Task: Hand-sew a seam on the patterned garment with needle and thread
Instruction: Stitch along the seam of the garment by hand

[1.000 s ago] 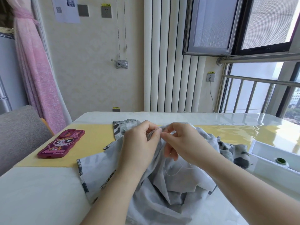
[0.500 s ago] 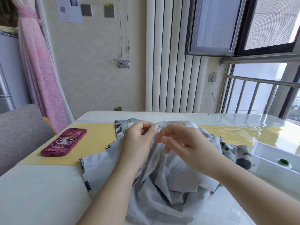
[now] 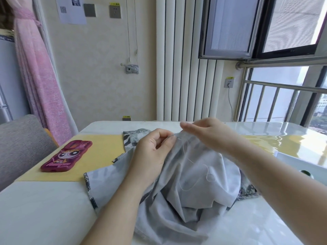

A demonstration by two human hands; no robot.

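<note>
Two hands are at work, and the right hand (image 3: pixel 210 133) has changed most; half a second ago it sat lower, fingertips meeting the left at the fold, and now we see it raised and drawn off to the right, fingers stretched leftward over the cloth; we read this as a stitch being pulled through, though the needle is too small for us to find. The thread (image 3: pixel 198 167) lies in slack loops on the pale inside of the patterned garment (image 3: pixel 191 188), so more pulling seems due before the stitch sits tight. Our left hand (image 3: pixel 155 149) has held its place, thumb and forefinger pinching the raised fold; whether the right pinches anything we cannot tell. The garment is heaped on the white table (image 3: pixel 44 209), just right of the phone (image 3: pixel 67 156) on the yellow mat (image 3: pixel 104 151).
</note>
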